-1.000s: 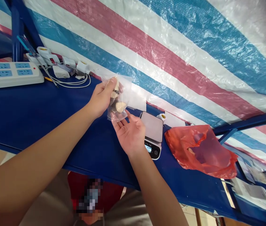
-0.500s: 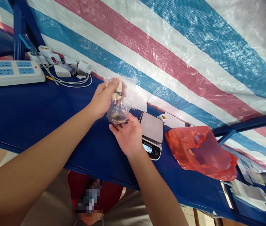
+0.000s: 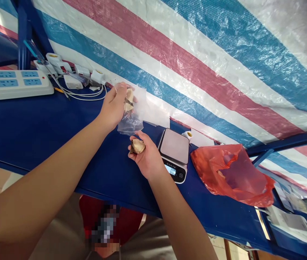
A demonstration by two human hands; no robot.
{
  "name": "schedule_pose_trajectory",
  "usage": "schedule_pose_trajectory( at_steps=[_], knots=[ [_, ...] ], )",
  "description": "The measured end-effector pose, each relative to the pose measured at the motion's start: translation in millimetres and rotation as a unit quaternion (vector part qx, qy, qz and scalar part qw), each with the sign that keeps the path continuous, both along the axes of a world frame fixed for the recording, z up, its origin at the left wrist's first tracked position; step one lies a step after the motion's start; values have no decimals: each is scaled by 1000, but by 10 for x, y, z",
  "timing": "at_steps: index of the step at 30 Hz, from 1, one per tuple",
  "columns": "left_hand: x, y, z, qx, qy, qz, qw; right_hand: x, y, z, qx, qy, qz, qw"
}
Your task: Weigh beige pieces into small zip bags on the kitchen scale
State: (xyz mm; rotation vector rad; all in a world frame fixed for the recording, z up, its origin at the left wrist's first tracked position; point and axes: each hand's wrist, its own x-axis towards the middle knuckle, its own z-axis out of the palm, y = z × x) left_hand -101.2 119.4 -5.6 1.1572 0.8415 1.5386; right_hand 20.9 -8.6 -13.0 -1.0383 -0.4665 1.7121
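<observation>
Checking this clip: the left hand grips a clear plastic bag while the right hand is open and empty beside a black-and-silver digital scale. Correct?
No: the head view shows the right hand is not empty; a tan, dark-edged piece lies on its palm. The left hand does grip the clear plastic bag, and the digital scale is beside the right hand.

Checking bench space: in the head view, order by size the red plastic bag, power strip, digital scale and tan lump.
Largest to smallest:
1. the red plastic bag and the power strip: unsure, since the strip runs off the picture's left edge
2. the digital scale
3. the tan lump, on the right hand
</observation>
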Motion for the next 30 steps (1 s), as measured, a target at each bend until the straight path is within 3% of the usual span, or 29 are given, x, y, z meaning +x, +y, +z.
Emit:
schedule_pose_trajectory(
  at_steps=[5,15,24,30],
  knots=[
    [56,-45,-8,-12,22,-8,1000,-20,12,8,-48,25,-10,998],
    [38,-60,37,-42,-49,-38,997,-22,48,-46,-107,40,-8,993],
    [-9,-55,92,-76,-91,23,993,-22,38,-47,-45,4,-23,999],
    [6,-49,83,-99,-114,4,989,-16,23,-20,36,0,-9,999]
  ],
)
